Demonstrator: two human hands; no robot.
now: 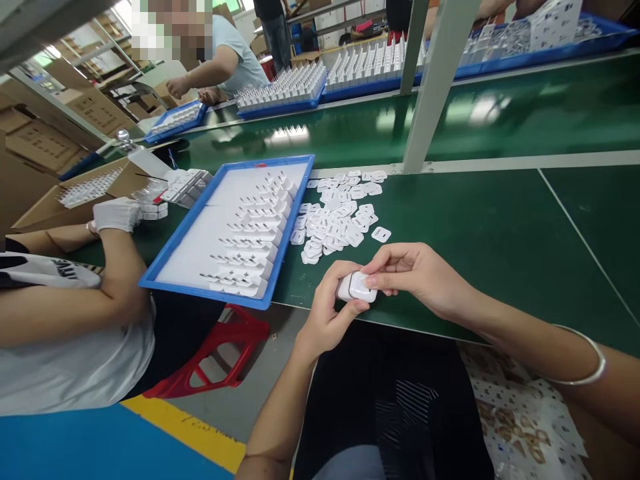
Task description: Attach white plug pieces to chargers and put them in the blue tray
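A small white charger housing [357, 287], rounded and glossy with a dark line around it, is held over the front edge of the green bench. My left hand [331, 307] grips it from the left, thumb below and fingers behind. My right hand [407, 273] pinches at its right end, the thumb pressed on the white surface; whether a separate small part lies under those fingers is hidden. Just beyond my hands lies a loose pile of flat white square covers [335, 223] with small slots. One single cover [381, 234] lies apart, nearest my right hand.
Left of the pile, a blue-rimmed tray [165, 257] holds rows of white pieces with upright metal pins [245, 263]. A co-worker's gloved hand [117, 215] is beyond it. A grey metal post [430, 93] rises at the bench's back edge, before the green conveyor [505, 110] and more filled trays.
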